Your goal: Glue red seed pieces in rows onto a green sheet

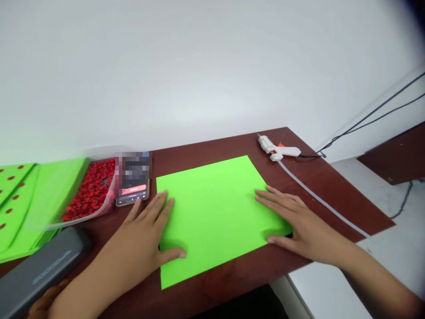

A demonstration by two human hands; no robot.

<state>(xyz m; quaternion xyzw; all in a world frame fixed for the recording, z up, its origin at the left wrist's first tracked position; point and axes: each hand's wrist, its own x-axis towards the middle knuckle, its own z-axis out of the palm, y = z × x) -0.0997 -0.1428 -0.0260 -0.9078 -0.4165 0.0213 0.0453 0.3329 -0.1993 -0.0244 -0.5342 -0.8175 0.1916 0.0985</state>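
A bright green sheet of paper [215, 212] lies flat on the dark brown table [232, 146]. My left hand [149, 235] rests open on the sheet's left edge, fingers stretched out flat and thumb on the paper. My right hand [299, 226] lies open and flat on the sheet's right edge, near its front right corner. Neither hand holds anything.
A white glue gun [279, 149] with a long glue stick [318, 199] lies at the back right, its black cable running off the table. A phone [133, 186], a clear tub of red pieces [93, 188], green sheets with red dots [20, 199] and a grey case [40, 270] sit at the left.
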